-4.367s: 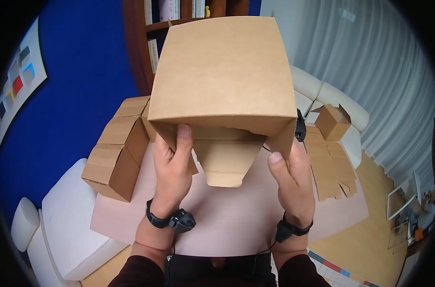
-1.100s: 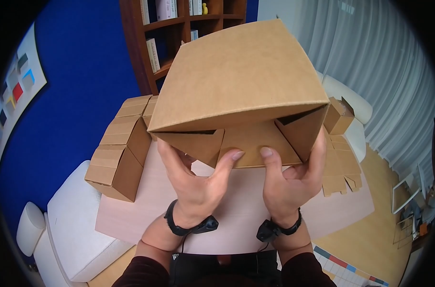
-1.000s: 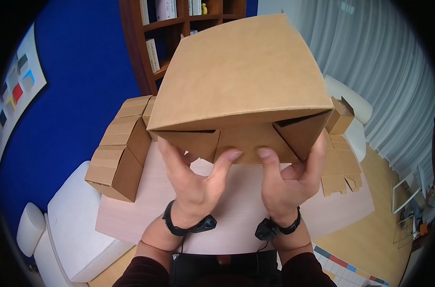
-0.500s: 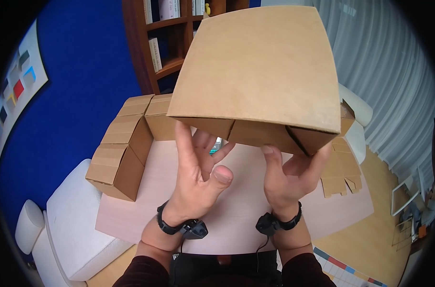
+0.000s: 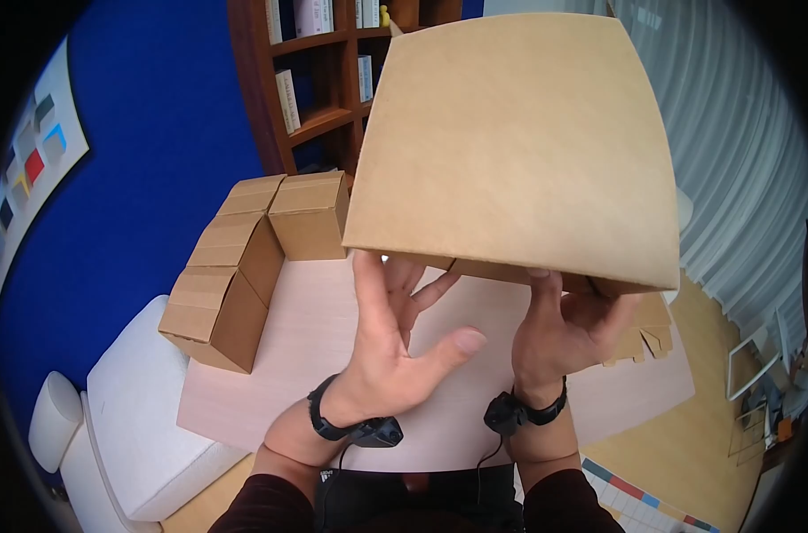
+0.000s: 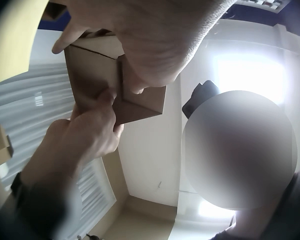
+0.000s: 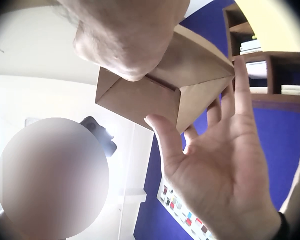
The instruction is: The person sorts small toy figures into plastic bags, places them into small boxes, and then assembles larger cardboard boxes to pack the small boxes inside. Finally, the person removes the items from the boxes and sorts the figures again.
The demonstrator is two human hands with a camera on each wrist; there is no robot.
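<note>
A brown cardboard box is held up over the table, one broad plain side facing me in the head view. My right hand grips its lower right part, thumb on the flap end and fingers round the side. In the left wrist view the right thumb presses near the seams of the folded flaps. My left hand is at the lower left edge, fingers extended along the side and thumb stretched away from the box. The right wrist view shows its open palm beside the flap end. The box hides part of both hands' fingers.
Several closed cardboard boxes stand in an L shape at the table's left and back. Flattened cardboard lies at the right, partly behind the held box. A bookshelf and white sofa are beyond.
The box has moved right and tilted so its flap end is turned mostly out of the head view. The left thumb has come off the flap; the right thumb stays at it.
</note>
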